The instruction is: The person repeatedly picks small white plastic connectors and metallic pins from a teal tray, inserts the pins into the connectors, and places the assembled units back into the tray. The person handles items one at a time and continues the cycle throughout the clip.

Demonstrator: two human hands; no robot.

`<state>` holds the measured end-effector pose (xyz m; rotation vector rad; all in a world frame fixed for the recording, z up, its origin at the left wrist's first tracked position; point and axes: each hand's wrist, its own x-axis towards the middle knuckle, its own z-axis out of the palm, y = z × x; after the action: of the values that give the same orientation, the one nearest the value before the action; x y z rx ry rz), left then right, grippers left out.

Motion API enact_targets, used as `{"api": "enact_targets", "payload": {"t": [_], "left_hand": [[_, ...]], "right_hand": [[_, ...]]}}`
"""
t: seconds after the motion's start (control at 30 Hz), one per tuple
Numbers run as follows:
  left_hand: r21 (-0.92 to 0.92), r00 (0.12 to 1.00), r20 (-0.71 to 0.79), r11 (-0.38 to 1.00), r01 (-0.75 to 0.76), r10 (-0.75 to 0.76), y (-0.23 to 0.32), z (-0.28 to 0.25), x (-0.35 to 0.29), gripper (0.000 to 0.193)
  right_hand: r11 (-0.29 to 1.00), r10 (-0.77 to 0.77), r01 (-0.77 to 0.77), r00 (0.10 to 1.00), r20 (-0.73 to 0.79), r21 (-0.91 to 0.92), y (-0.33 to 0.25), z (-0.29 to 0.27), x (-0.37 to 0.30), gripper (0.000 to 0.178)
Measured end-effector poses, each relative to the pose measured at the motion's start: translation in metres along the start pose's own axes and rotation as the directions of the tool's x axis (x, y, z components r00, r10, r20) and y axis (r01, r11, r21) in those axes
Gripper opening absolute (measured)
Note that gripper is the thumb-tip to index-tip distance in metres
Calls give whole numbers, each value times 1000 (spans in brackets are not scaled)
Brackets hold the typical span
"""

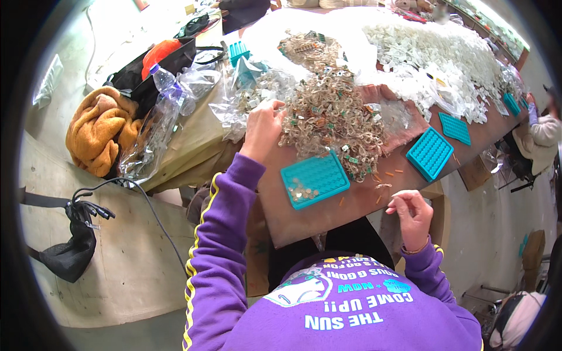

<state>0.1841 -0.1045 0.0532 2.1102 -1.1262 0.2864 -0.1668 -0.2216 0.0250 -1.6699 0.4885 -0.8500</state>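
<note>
My left hand [263,126] reaches to the left edge of a tangled pile of small pale, thin pieces with green bits [333,111]. Its fingers are bent together beside a heap of clear plastic bits [266,88], and what they hold is hidden. My right hand [411,216] is just off the table's front edge, its fingers curled toward the thumb; anything in the pinch is too small to make out. Between the hands lies a teal tray with rows of small pockets [319,175], with several small round pale pieces [301,190] at its left end.
Small orange sticks [389,174] lie right of the pile. Two more teal trays, one nearer [430,155] and one farther [455,128], rest rightward. A white plastic heap [433,58] covers the back. At left are a bottle [167,82] and brown cloth [102,131]. Another person [544,134] sits far right.
</note>
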Motion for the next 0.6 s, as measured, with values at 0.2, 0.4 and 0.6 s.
{"api": "enact_targets", "payload": {"t": [0.2, 0.4, 0.6], "left_hand": [[235, 994, 6, 966, -104, 105, -3, 34, 19, 16], [193, 996, -10, 977, -90, 94, -3, 24, 24, 8], [-207, 991, -41, 971, 118, -129, -7, -1, 21, 13]], "right_hand": [[994, -37, 42, 998, 57, -101, 1, -3, -13, 4], [996, -13, 18, 998, 54, -87, 8, -9, -14, 3], [999, -10, 15, 996, 93, -52, 14, 0, -11, 2]]}}
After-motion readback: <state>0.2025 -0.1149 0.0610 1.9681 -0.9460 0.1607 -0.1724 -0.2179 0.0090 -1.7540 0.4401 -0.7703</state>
